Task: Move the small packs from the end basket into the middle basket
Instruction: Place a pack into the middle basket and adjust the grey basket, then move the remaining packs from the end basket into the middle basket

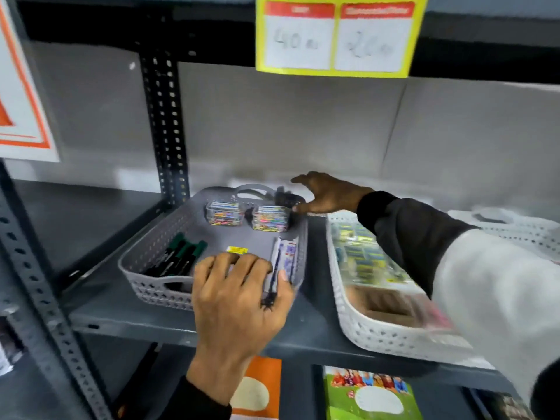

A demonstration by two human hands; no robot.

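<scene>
**Two hands over the grey basket on the shelf**

A grey perforated basket (pixel 157 259) sits on the dark metal shelf (pixel 127 316), next to the perforated upright post (pixel 165 128) at its rear left corner. Just to its right stands a white basket (pixel 357 325), and the rim of a third, also white, basket (pixel 521 231) shows at the shelf's far right.

In the grey basket, two clear boxes of coloured clips (pixel 247 215) lie side by side near the back edge. Green-capped markers (pixel 178 259) lie along the left wall, a small yellow label (pixel 237 249) lies on the floor of the basket, and a carded pen pack (pixel 283 262) leans against the right wall.

The left hand (pixel 236 304) rests palm down over the front right corner of the grey basket, fingers spread on the rim and the pen pack; whether it grips anything cannot be told. The right hand (pixel 327 194) reaches across to the back right corner, fingers closed around a small dark pack (pixel 286 198), blurred. Its dark-and-white sleeve (pixel 454 262) crosses above the white basket and hides part of the blurred yellow-green small packs (pixel 360 256) inside it.

A yellow price sign (pixel 338 36) hangs from the shelf above.
</scene>
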